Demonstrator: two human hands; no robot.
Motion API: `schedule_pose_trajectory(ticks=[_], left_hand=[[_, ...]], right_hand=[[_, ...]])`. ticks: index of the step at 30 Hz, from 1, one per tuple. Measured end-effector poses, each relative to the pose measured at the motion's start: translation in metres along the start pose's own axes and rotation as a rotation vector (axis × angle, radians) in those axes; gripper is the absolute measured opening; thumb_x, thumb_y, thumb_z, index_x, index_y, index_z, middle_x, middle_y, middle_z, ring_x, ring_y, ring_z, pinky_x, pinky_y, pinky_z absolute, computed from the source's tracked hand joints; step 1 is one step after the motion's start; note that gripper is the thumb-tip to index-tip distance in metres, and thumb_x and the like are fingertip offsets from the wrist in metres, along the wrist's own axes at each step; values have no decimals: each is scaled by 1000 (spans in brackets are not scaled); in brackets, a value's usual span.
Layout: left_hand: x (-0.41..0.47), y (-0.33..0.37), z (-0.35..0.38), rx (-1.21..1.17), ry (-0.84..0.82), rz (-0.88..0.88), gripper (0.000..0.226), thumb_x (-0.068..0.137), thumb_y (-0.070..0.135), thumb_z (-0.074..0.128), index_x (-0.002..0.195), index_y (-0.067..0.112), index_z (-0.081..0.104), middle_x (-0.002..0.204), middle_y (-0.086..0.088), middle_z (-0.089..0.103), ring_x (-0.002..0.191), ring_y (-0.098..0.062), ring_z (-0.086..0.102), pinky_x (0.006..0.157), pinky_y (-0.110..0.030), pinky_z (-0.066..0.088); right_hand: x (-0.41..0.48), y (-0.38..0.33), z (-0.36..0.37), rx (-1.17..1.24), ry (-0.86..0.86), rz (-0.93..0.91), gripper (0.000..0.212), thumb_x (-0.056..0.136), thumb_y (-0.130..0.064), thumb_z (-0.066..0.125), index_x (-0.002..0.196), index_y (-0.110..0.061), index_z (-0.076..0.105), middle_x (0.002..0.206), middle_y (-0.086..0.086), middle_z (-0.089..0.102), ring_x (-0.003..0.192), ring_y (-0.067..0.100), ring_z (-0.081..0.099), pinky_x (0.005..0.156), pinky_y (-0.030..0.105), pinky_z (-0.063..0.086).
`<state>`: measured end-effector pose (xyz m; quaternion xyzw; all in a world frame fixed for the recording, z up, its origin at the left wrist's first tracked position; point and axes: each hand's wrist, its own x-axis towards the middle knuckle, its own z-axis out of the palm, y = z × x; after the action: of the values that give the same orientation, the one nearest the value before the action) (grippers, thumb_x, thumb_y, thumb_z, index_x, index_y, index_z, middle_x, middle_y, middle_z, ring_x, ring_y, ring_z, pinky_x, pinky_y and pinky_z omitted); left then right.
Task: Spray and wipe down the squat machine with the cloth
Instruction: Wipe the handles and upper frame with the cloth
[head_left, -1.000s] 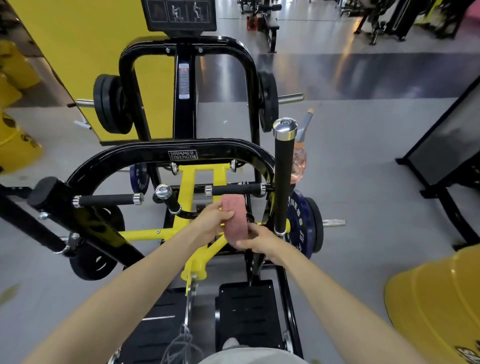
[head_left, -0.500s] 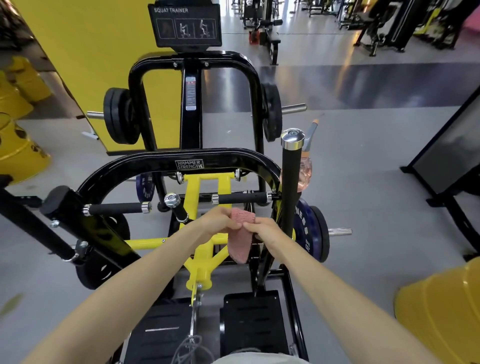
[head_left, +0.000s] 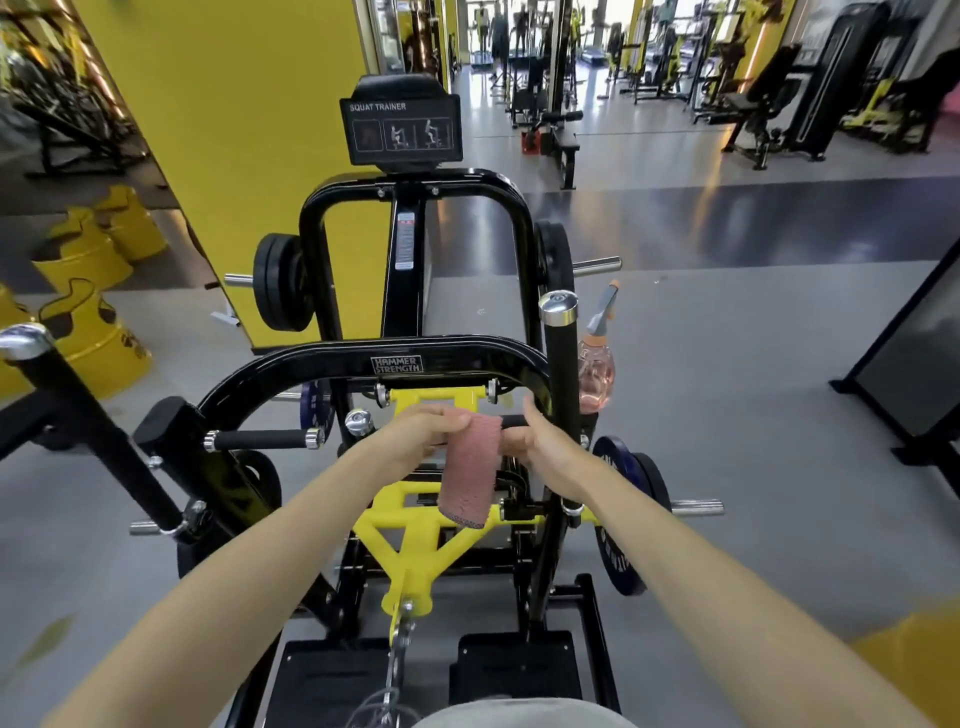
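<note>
Mid-frame, the pink cloth (head_left: 470, 467) hangs over the squat machine (head_left: 415, 358), draped on its short black handle (head_left: 511, 420). The left hand (head_left: 426, 428) curls its fingers round the cloth's top. The right hand (head_left: 548, 449) meets the cloth's right edge; I cannot tell its grip. The spray bottle (head_left: 597, 364) hangs unheld, right of centre. Wiping looks barely begun, with the frame and footplates (head_left: 514, 670) probably still left.

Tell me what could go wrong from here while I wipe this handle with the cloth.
1. The cloth is draped over the black handle with a long end dangling over the yellow frame; it may snag there or slip down.
2. The spray bottle sits just behind the upright post, close to your right hand; a wide wiping stroke could knock it off.
</note>
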<state>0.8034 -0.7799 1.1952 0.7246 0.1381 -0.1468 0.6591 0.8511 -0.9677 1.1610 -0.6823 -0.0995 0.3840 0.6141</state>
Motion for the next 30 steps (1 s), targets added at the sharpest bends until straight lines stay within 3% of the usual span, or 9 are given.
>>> schedule_pose_trajectory(ticks=[4, 6, 10, 15, 17, 19, 22, 26, 30], left_hand=[[-2, 8, 3, -182, 57, -41, 21, 99, 26, 47, 104, 13, 63, 90, -1, 63, 87, -19, 57, 79, -36, 43], [-6, 11, 5, -228, 96, -66, 24, 101, 27, 44, 110, 12, 61, 92, -3, 62, 85, -18, 57, 73, -35, 45], [-11, 16, 5, -274, 98, -47, 24, 94, 16, 58, 118, 20, 58, 103, -5, 65, 88, -20, 61, 65, -33, 52], [-15, 20, 18, -143, 136, 95, 48, 90, 4, 62, 128, 28, 46, 103, -6, 65, 87, -19, 65, 61, -28, 56], [-15, 19, 24, -82, 231, 179, 53, 92, 3, 58, 136, 26, 40, 104, -3, 62, 88, -16, 62, 69, -27, 54], [-12, 20, 26, 23, 317, 273, 59, 95, 6, 54, 144, 27, 30, 125, -3, 56, 105, -16, 57, 87, -29, 49], [-9, 34, 26, 205, 425, 392, 67, 95, 9, 53, 150, 28, 20, 142, 1, 39, 127, -17, 42, 106, -40, 39], [-15, 75, 37, 271, 396, 590, 56, 93, 2, 54, 140, 23, 32, 126, -1, 53, 114, -17, 54, 99, -42, 47], [-13, 111, 58, 274, 373, 719, 49, 93, 3, 54, 131, 18, 26, 117, -7, 60, 98, -11, 61, 79, -16, 51]], right_hand=[[4, -11, 10, 55, -42, -29, 86, 87, -74, 13, 113, -14, 70, 112, 17, 62, 107, 26, 60, 112, 49, 31], [6, -14, 18, 82, -28, -46, 70, 91, -67, 29, 119, -14, 64, 114, 17, 59, 102, 29, 63, 99, 43, 48], [7, -16, 26, 90, -32, -131, 33, 92, -36, 59, 125, -29, 56, 126, 9, 61, 115, 34, 59, 98, 47, 49], [1, -25, 33, 201, 96, -182, 54, 86, 4, 62, 131, -22, 46, 112, 13, 64, 102, 29, 63, 91, 46, 52], [-2, -30, 36, 22, 232, -200, 51, 87, -4, 64, 131, -20, 45, 108, 12, 64, 96, 26, 65, 88, 44, 55], [-10, -34, 38, -297, 467, -303, 31, 90, -14, 61, 119, -18, 54, 95, 4, 64, 84, 17, 63, 80, 39, 56], [-34, -38, 41, -569, 809, -674, 8, 92, -16, 53, 97, -16, 60, 85, -5, 62, 78, 11, 59, 69, 34, 53], [-50, -47, 32, -659, 1162, -1047, 20, 85, -16, 53, 104, -12, 52, 101, 3, 54, 95, 16, 51, 83, 28, 43], [-51, -61, 16, -553, 1219, -915, 56, 82, -19, 62, 130, -16, 34, 132, 11, 41, 125, 24, 41, 106, 39, 28]])
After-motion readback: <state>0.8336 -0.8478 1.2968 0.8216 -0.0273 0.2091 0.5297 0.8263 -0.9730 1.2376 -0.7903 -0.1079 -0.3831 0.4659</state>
